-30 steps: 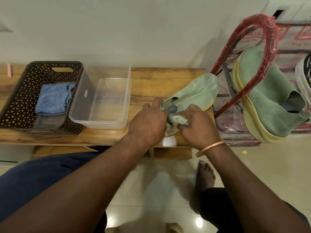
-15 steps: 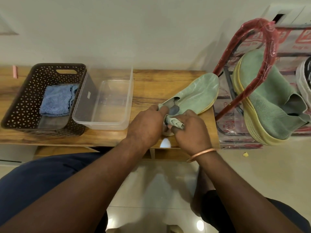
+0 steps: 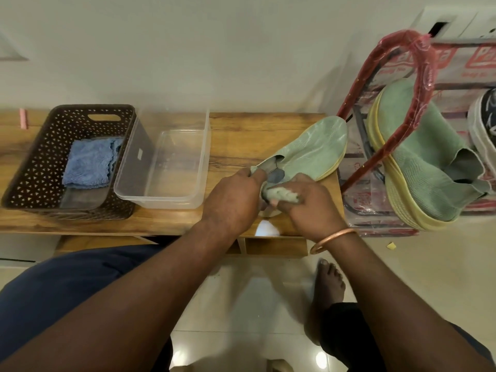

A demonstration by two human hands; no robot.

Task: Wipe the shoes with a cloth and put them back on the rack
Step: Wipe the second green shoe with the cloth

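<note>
The green slip-on shoe [image 3: 314, 149] lies on the counter [image 3: 241, 135] just beside the shoe rack [image 3: 402, 76], the left hand [image 3: 230, 200] fingers pinching its heel collar and the right hand [image 3: 308, 210] fingers clamped on a bunched cloth [image 3: 281, 196] at the heel; the collar should be held firm while wiping toeward.

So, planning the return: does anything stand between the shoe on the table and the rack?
Yes: a red wrapped frame bar slants across between the shoe and the rack, where the matching shoe already sits.
</note>
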